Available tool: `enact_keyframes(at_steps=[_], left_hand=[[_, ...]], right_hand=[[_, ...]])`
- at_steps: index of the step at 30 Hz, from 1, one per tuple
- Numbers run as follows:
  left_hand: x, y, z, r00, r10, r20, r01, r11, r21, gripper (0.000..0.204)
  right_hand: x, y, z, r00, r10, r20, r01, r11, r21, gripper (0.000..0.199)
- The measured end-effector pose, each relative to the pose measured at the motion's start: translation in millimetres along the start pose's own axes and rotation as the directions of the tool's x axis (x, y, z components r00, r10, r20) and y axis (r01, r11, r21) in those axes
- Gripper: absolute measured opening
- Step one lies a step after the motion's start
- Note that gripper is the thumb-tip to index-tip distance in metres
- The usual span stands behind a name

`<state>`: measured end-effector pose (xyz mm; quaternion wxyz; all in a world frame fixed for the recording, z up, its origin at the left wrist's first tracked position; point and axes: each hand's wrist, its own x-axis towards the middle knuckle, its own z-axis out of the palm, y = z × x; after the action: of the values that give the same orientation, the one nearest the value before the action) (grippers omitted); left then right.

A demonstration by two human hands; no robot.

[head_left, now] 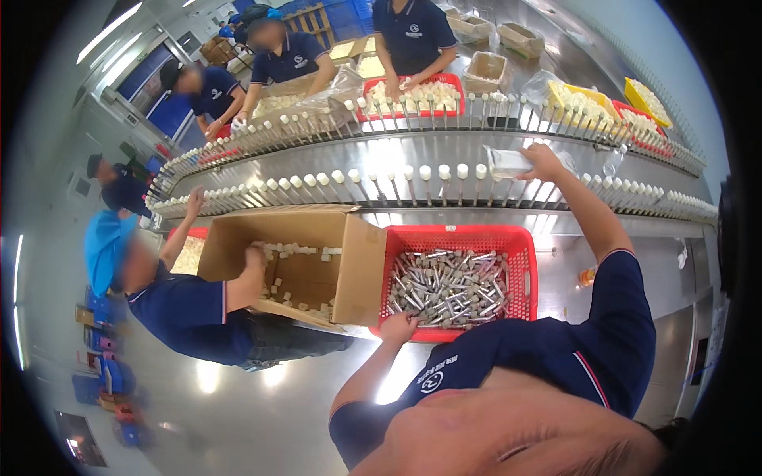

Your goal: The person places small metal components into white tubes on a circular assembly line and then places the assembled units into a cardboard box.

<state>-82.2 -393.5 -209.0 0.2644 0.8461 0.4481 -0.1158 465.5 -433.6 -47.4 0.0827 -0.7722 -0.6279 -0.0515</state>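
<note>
My right hand (544, 163) reaches over the machine's near row and is closed on the edge of a flat white packet (506, 163) that looks wrapped in clear plastic. At the near left corner of a red plastic basket (522, 274), my left hand (398, 327) has its fingers drawn together. Whether they grip the rim or a small piece cannot be made out. Heaped in that basket are short metal rods with greyish heads (452, 289). A row of upright metal pins topped with white cylindrical pieces (425, 172) runs between the basket and the packet.
Left of the basket, a co-worker's hand (254, 266) is inside an open cardboard box (361, 266) of white pieces. Across the steel machine (317, 161), people work at a red tray (459, 91). Yellow trays (559, 94) stand at far right. An orange-labelled bottle (587, 276) is near my right arm.
</note>
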Motion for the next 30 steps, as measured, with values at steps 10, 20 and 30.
enact_keyframes(at_steps=[10, 20, 30], left_hand=[[4.7, -6.2, 12.1, 0.999, 0.016, -0.043, -0.018, 0.998, -0.053, 0.037], [8.3, -8.2, 16.3, 0.997, 0.014, -0.074, -0.017, 0.999, -0.032, 0.035], [5.5, -8.1, 13.5, 1.0, 0.02, -0.019, -0.019, 1.0, 0.011, 0.037]], right_hand=[[31.3, -25.5, -9.1, 0.98, -0.061, -0.19, 0.077, 0.994, 0.078, 0.075], [-0.8, -4.5, 5.4, 1.0, 0.013, -0.02, -0.012, 1.0, 0.013, 0.077], [27.7, -25.4, -24.0, 0.986, -0.017, -0.164, 0.027, 0.998, 0.056, 0.073]])
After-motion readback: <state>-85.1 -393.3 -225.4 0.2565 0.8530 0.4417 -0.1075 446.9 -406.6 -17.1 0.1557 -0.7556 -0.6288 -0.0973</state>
